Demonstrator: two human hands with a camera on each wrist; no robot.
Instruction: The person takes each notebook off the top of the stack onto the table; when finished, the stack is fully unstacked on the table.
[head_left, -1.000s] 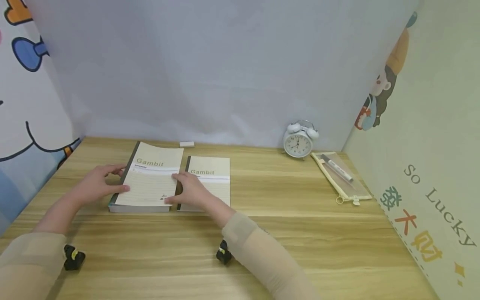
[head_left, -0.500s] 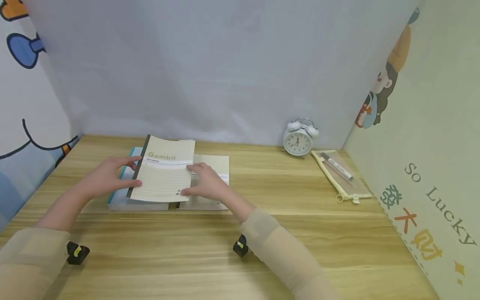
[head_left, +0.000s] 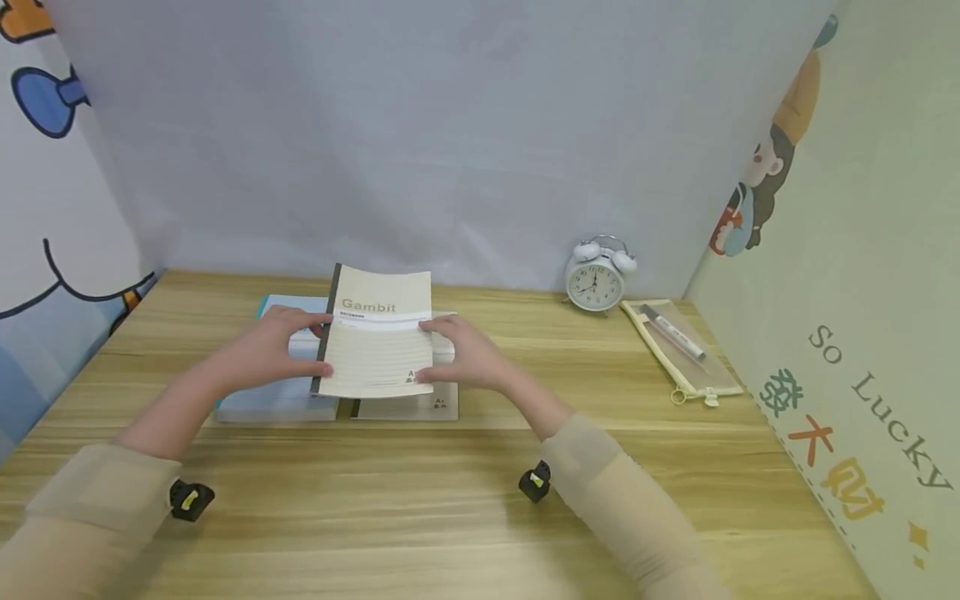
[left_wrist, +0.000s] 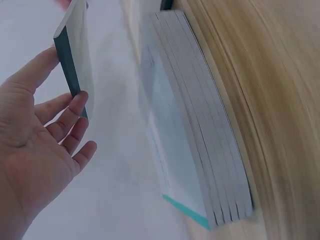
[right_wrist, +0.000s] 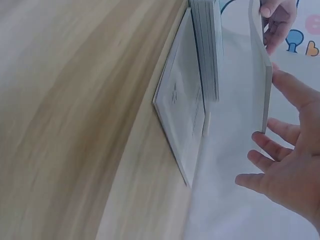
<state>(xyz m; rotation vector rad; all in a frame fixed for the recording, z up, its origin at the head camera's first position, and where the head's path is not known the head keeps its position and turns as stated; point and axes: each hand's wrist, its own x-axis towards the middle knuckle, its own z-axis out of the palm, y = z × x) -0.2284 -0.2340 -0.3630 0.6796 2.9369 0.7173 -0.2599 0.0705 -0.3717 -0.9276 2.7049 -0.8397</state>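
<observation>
A cream Gambit notebook [head_left: 378,350] with a dark spine hangs in the air between my two hands. My left hand [head_left: 273,350] grips its spine edge, thumb on the front and fingers underneath, as the left wrist view shows. On the opposite edge my right hand [head_left: 468,354] pinches it the same way. Below it to the left lies a stack of blue-covered notebooks [left_wrist: 200,120] with a teal spine strip. Another Gambit notebook [right_wrist: 180,95] lies flat on the table beside that stack, partly hidden in the head view by the raised one.
A white alarm clock [head_left: 595,282] stands at the back right. Beside it lies a mesh zip pouch [head_left: 701,379] with a marker [head_left: 675,333] on it. The wooden table [head_left: 375,500] meets a pale backdrop behind and printed panels at both sides.
Both hands have lifted the notebook off the blue stack and carried it right, over the second Gambit notebook. The blue cover beneath has come into sight.
</observation>
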